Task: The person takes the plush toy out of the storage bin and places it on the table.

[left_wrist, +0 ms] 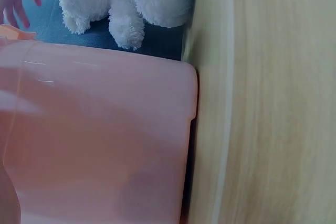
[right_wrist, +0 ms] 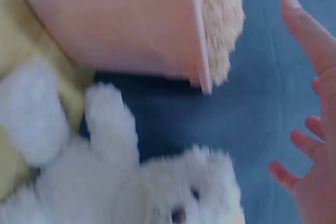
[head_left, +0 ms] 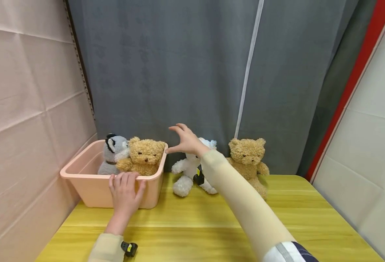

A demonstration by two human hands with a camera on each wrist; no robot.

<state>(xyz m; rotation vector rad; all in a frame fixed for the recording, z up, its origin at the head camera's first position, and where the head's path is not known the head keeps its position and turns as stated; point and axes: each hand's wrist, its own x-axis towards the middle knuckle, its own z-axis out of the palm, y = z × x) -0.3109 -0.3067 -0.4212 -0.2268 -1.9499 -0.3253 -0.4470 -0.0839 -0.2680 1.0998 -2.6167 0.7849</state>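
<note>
A pink plastic bin (head_left: 94,191) stands at the left of the table. Inside it sit a grey and white plush animal (head_left: 108,165) with black-edged ears and a tan teddy bear (head_left: 146,154). My left hand (head_left: 124,191) rests on the bin's front rim, fingers over the edge. My right hand (head_left: 189,142) is raised in the air just right of the bin, thumb and fingers spread, holding nothing. Below and behind it sits a white plush animal (head_left: 183,186), partly hidden by my right forearm. Another tan teddy bear (head_left: 247,156) sits farther right.
The wooden table (head_left: 186,233) carries the bin and plush toys. A grey curtain (head_left: 166,65) hangs right behind them. Pale panels flank the table at left (head_left: 19,109) and right (head_left: 369,145).
</note>
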